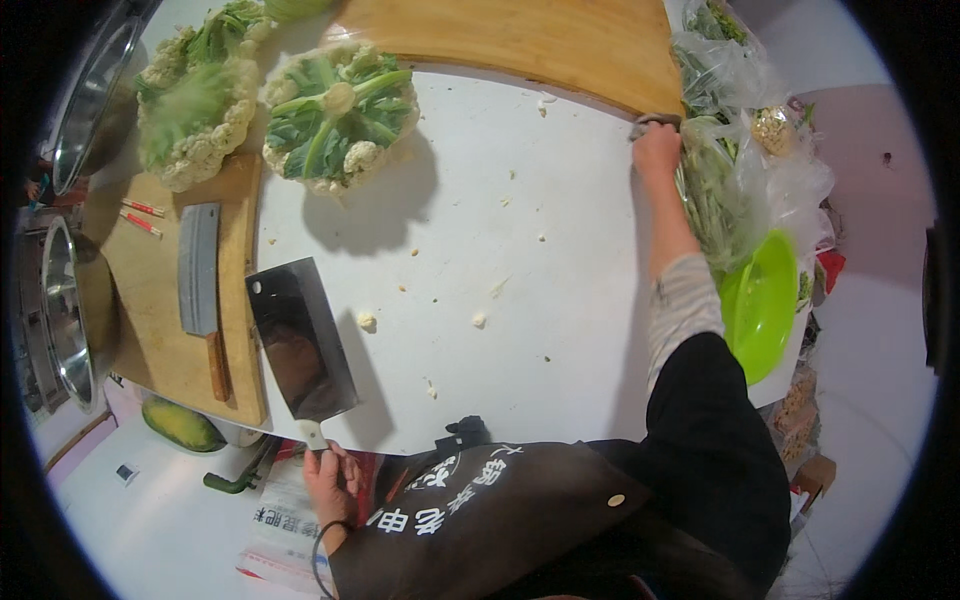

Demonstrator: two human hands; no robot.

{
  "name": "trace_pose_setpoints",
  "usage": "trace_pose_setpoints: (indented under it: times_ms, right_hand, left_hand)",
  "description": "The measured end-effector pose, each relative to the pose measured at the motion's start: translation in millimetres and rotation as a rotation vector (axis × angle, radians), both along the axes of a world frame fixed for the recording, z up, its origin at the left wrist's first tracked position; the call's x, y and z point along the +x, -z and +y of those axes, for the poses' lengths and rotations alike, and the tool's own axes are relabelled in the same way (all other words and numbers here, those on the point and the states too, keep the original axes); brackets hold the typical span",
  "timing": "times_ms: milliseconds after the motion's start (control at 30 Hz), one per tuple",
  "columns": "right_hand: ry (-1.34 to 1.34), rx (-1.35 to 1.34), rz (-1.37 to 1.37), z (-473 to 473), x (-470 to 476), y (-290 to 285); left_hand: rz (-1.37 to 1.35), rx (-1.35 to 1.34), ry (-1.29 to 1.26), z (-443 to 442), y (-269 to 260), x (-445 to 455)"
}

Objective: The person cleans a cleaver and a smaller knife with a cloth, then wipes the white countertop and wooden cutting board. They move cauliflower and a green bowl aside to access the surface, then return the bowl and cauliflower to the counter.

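Observation:
My left hand [330, 472] grips the pale handle of a wide-bladed cleaver [304, 345] at the table's front edge. Its dark blade is raised and casts a shadow on the white table [480, 270]. Over at the far right of the table, my right hand [657, 154] is closed on a greyish cloth [643, 126], beside the corner of a large wooden board [525, 37]. Small cauliflower crumbs [479, 320] are scattered over the tabletop between my hands. A trimmed cauliflower head [337, 120] rests stem up at the back left.
Another cauliflower [199, 105] lies partly over a cutting board [142, 300] with a second cleaver [199, 262] and wrapped chopsticks [141, 217]. Metal bowls [71, 315] stand at the left. Bagged greens [712, 187] and a green plastic basin [761, 307] line the right edge.

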State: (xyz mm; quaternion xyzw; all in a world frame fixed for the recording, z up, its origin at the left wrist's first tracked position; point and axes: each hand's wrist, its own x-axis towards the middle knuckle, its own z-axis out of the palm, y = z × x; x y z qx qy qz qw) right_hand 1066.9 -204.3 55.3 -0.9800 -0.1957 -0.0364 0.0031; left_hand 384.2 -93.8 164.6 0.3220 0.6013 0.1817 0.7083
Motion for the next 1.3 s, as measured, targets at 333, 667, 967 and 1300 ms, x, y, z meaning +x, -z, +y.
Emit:
trace_pose_setpoints:
  times_ms: [333, 667, 967, 1300]
  right_hand:
    - [-0.547, 0.573, 0.011, 16, -30, -10]
    - [-0.325, 0.548, -0.149, 67, -46, 21]
    - [-0.307, 0.595, 0.192, 55, -55, -23]
    - [-0.107, 0.481, 0.141, 54, 7, 12]
  left_hand:
    - [-0.005, 0.016, 0.068, 18, -3, 10]
    - [-0.009, -0.029, 0.021, 10, 9, 10]
    - [0.023, 0.006, 0.098, 20, 3, 18]
    - [0.093, -0.024, 0.067, 23, 4, 35]
